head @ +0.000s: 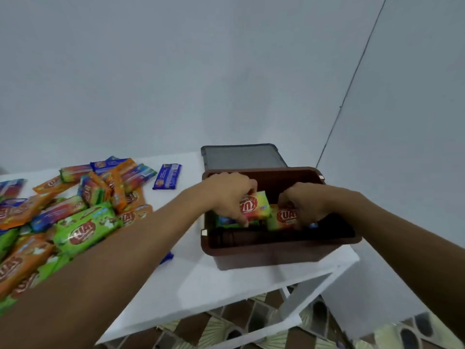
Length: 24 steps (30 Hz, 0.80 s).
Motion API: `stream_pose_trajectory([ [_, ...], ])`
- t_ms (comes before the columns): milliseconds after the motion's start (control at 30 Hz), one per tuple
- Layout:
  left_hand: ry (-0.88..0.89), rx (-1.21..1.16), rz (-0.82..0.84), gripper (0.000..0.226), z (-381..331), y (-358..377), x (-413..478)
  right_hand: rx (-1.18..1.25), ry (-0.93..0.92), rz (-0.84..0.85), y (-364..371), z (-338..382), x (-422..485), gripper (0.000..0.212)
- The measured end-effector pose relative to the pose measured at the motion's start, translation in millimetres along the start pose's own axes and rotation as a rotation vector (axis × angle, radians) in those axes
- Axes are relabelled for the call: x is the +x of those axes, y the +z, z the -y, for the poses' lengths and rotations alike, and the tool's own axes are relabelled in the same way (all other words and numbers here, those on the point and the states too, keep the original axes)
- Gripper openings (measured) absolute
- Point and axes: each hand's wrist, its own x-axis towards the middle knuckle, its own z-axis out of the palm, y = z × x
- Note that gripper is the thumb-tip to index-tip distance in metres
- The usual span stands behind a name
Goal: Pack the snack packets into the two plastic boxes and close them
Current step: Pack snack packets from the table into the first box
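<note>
A person reaches both arms into a brown box (276, 255) at the right end of a white desk (201, 285). The left grip (227, 195) pinches a snack packet (255, 206), its long axis running left to right, over the box's left half. The right grip (305, 205) clasps a second packet (284, 217) just beside it. Dark open room lies along the near wall. The pile of packets (75, 217) lies left, nearer the left arm. A grey lid (241, 157) lies behind the box.

Open brown box (271, 255) holds colourful snack packets (258, 206).
</note>
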Motion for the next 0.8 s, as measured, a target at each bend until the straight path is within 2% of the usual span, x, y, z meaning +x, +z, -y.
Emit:
stream_pose_trajectory([
  [100, 0.002, 0.115, 0.239, 0.067, -13.3, 26.1, 20.4, -0.037, -0.056, 0.081, 21.8, -8.2, 14.2, 0.059],
  [200, 0.017, 0.179, 0.335, 0.042, -18.6, 46.7, 27.0, -0.065, -0.124, 0.136, 35.2, -11.3, 22.6, 0.054],
  [367, 0.025, 0.219, 0.333, 0.037, -22.3, 58.1, 34.0, -0.110, -0.213, 0.121, 40.9, -14.1, 27.1, 0.046],
  [667, 0.066, 0.058, 0.411, 0.044, -10.5, 56.1, 35.7, -0.009, -0.220, 0.116, 33.1, -19.9, 28.8, 0.023],
  [733, 0.021, 0.079, 0.343, 0.050, -8.5, 51.4, 31.6, 0.004, -0.214, 0.023, 28.5, -18.9, 29.0, 0.011],
  [800, 0.008, 0.103, 0.191, 0.049, -2.2, 42.9, 23.5, 0.023, -0.209, -0.113, 19.5, -16.1, 30.8, 0.010],
])
